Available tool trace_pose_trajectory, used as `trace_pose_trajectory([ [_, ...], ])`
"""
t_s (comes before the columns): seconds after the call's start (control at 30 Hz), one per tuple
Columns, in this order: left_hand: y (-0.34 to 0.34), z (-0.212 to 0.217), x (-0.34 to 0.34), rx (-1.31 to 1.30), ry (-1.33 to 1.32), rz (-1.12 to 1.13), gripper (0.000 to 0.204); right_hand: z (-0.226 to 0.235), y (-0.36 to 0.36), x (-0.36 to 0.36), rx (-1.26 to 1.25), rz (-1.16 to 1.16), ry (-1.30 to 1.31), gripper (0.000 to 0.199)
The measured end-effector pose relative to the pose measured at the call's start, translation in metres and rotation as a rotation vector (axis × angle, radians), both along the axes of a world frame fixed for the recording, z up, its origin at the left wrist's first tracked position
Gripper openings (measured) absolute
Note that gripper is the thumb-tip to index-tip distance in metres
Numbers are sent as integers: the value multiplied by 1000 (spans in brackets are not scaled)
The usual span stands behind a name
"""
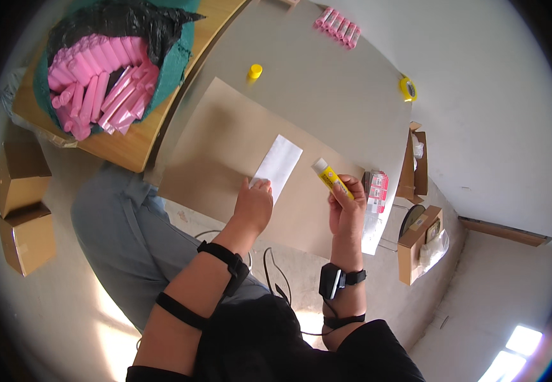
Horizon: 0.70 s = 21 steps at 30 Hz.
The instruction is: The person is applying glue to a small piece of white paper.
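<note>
Left hand (252,205) is pressing flat on the near end of the white paper slip (278,165) lying on brown card (225,146). Right hand (346,207) is gripping the uncapped yellow glue stick (331,178) (yellow cap (255,70) well apart). Advisable: pinning the slip firmly, stroking evenly.

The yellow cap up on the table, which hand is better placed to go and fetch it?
Left, probably. The left hand only presses on the white paper strip, with no grip on anything, and the yellow cap lies beyond it on that side. The right hand is busy holding the glue stick.
</note>
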State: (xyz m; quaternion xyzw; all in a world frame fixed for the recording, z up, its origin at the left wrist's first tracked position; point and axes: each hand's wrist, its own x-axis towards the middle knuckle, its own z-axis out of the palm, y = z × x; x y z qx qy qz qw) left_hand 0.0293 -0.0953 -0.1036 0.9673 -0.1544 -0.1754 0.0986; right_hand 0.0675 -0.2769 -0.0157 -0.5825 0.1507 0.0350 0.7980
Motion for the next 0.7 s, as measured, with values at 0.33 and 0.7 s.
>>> trace_pose_trajectory([
  [0.33,-3,6,-3,-75,-6,20,38,-20,35,1,-981,186,-215,33],
  [0.7,-17,-7,1,-108,-97,65,34,-63,48,23,-1145,502,-472,37],
])
